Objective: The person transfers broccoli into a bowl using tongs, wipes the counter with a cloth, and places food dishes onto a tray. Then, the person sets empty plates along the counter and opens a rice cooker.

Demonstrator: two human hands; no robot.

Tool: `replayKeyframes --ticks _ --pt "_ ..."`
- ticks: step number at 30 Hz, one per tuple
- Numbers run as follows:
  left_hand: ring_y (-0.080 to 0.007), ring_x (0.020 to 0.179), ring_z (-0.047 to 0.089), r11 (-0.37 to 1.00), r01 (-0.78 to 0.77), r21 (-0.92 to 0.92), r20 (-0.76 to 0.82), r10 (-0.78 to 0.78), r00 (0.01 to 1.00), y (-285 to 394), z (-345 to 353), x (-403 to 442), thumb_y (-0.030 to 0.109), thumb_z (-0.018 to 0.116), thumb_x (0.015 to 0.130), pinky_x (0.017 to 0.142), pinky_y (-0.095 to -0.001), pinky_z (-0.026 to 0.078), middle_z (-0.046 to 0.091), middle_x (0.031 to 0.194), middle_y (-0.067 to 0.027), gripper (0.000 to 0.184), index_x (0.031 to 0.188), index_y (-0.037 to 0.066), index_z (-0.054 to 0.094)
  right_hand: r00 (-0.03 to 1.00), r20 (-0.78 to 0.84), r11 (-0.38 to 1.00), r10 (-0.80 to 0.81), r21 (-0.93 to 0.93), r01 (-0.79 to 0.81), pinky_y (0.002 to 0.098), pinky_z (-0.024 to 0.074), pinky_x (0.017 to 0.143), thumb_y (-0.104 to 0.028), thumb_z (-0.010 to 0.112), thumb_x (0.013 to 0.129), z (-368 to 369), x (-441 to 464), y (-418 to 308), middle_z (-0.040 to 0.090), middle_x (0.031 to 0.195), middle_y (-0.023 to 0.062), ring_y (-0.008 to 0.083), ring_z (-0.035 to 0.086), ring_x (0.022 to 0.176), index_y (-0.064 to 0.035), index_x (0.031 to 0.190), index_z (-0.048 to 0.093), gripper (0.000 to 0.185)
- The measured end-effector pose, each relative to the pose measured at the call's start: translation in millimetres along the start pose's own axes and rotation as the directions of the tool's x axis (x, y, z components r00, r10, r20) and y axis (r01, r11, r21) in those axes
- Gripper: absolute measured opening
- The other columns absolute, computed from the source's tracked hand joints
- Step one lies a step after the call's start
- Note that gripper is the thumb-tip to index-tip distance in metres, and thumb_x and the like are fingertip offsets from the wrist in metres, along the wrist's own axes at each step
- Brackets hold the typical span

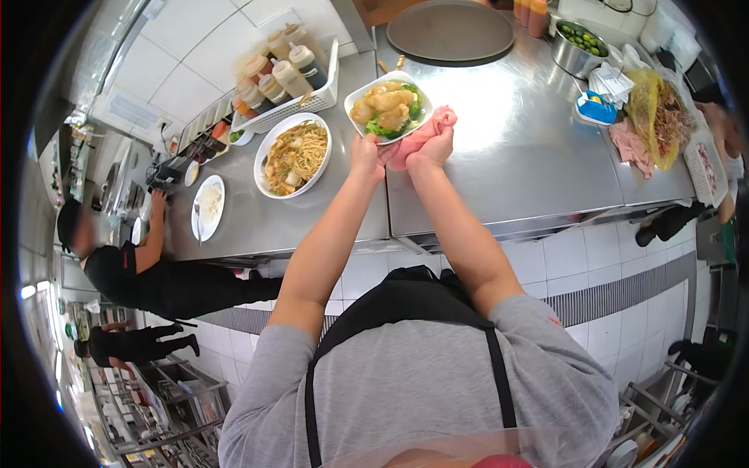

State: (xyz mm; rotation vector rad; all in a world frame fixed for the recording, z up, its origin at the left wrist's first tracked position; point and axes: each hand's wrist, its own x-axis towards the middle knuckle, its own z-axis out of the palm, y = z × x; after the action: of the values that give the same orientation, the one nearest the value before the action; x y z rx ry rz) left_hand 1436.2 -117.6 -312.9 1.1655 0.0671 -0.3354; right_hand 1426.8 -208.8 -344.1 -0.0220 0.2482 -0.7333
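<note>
2 bare hands meet at 1 square bowl [427, 108], with 1 pink cloth [425, 140] at the right hand [434, 152]. Left of the left hand [367, 160] are 1 bowl of noodles [327, 154] and, farther out, 1 oval plate [206, 233]. Beyond the left hand, up against the wall, stands 1 basket [316, 99] with at least 6 squeeze bottles [290, 79]. Ahead of the hands lies 1 round tray [450, 30]. Well to the right of the right hand are 1 pot [568, 59], 1 blue box [598, 111], 1 yellow bag [649, 117] and 1 folded rag [630, 150]. 2 people in black are off to the left.

The square bowl is white with rounded corners; it holds glossy, golden-brown pieces [389, 100] over bright, frilly greens [382, 127]. The cloth is soft and bunched. The noodles are tangled and sauced, the plate carries white rice, and the tray is dark and flat. The pot is shiny metal, full of small green fruit. The tabletop [507, 148] is smooth, reflective steel.

The 2 arms reach straight forward and converge. The left hand is closed around the square bowl's near left edge, thumb by the rim. The right hand is cupped around the cloth, which presses against the bowl's near right side; its fingers are mostly hidden.
</note>
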Motion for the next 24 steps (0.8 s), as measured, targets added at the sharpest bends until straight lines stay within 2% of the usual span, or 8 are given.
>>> replayKeyframes --ticks 8,14,15,19,20,22,23,24 --pt "-0.0308 0.084 0.059 0.991 0.092 -0.093 0.113 -0.081 0.990 -65.2 59.8 48.6 -0.003 0.033 0.073 0.075 -0.0425 0.052 0.050 0.103 -0.0207 0.042 0.115 0.002 0.032 0.994 -0.107 0.995 -0.006 -0.097 -0.005 0.0382 0.0376 0.091 -0.025 0.031 0.082 -6.9 9.5 -58.4 0.046 0.114 0.0083 0.0237 0.045 0.108 -0.0067 0.112 0.046 0.039" --pt "-0.0335 0.089 0.057 0.954 0.244 -0.175 0.160 -0.217 0.963 -92.2 111.6 79.0 -0.006 0.034 0.070 0.076 -0.0441 0.051 0.050 0.099 -0.0224 0.044 0.114 0.000 0.032 0.999 0.039 0.995 0.034 -0.094 -0.030 0.0405 0.0394 0.090 -0.028 0.029 0.084 -24.9 53.8 -91.0 0.049 0.112 0.0090 0.0252 0.048 0.104 -0.0069 0.109 0.048 0.038" --pt "-0.0301 0.083 0.058 0.959 0.185 -0.214 0.260 -0.127 0.957 -126.9 106.5 115.1 -0.006 0.035 0.071 0.071 -0.0415 0.053 0.051 0.095 -0.0189 0.044 0.113 0.003 0.033 0.995 0.067 0.993 0.072 -0.095 -0.066 0.0410 0.0401 0.089 -0.030 0.030 0.086 -25.8 58.4 -100.2 0.050 0.110 0.0085 0.0245 0.048 0.103 -0.0072 0.108 0.048 0.037" --pt "-0.0222 0.067 0.057 0.947 0.227 -0.226 0.134 -0.201 0.971 -127.3 139.1 110.8 -0.003 0.037 0.073 0.056 -0.0347 0.051 0.053 0.091 -0.0126 0.048 0.117 0.013 0.028 0.994 0.024 0.962 -0.105 -0.253 0.108 0.0423 0.0387 0.090 -0.030 0.036 0.087 -9.3 67.9 -143.8 0.048 0.117 0.0078 0.0246 0.047 0.106 -0.0052 0.115 0.045 0.038" --pt "-0.0235 0.073 0.057 0.948 0.306 -0.088 0.105 -0.296 0.949 -122.7 142.6 105.6 0.000 0.039 0.075 0.066 -0.0378 0.049 0.053 0.090 -0.0117 0.049 0.119 0.013 0.022 0.991 0.058 0.933 -0.124 -0.332 0.136 0.0418 0.0393 0.089 -0.030 0.038 0.087 -12.7 75.3 -159.1 0.050 0.115 0.0070 0.0234 0.048 0.104 -0.0044 0.114 0.046 0.038" --pt "-0.0234 0.084 0.056 0.953 0.302 -0.002 0.164 -0.297 0.941 -125.5 147.2 106.2 0.007 0.043 0.080 0.075 -0.0387 0.044 0.054 0.096 -0.0124 0.053 0.125 0.012 0.014 0.943 0.092 0.625 -0.319 -0.727 0.283 0.0410 0.0433 0.080 -0.030 0.041 0.084 -37.6 115.0 -191.2 0.055 0.104 0.0081 0.0269 0.053 0.092 -0.0077 0.097 0.058 0.030" --pt "-0.0234 0.084 0.056 0.950 0.312 -0.013 0.152 -0.306 0.940 -123.6 148.2 102.7 0.007 0.043 0.080 0.075 -0.0387 0.044 0.054 0.096 -0.0124 0.053 0.125 0.012 0.014 0.947 0.087 0.618 -0.310 -0.738 0.270 0.0410 0.0433 0.080 -0.030 0.041 0.084 -33.4 117.3 -199.6 0.055 0.104 0.0081 0.0269 0.053 0.092 -0.0077 0.097 0.058 0.030" --pt "-0.0226 0.089 0.054 0.925 0.379 -0.019 0.168 -0.371 0.914 -118.2 150.4 97.3 0.012 0.045 0.082 0.078 -0.0378 0.042 0.053 0.100 -0.0125 0.058 0.128 0.012 0.009 0.915 0.178 0.135 -0.363 -0.961 0.241 0.0408 0.0421 0.081 -0.029 0.042 0.084 -22.6 115.7 -206.6 0.054 0.104 0.0105 0.0292 0.052 0.093 -0.0093 0.098 0.059 0.030"
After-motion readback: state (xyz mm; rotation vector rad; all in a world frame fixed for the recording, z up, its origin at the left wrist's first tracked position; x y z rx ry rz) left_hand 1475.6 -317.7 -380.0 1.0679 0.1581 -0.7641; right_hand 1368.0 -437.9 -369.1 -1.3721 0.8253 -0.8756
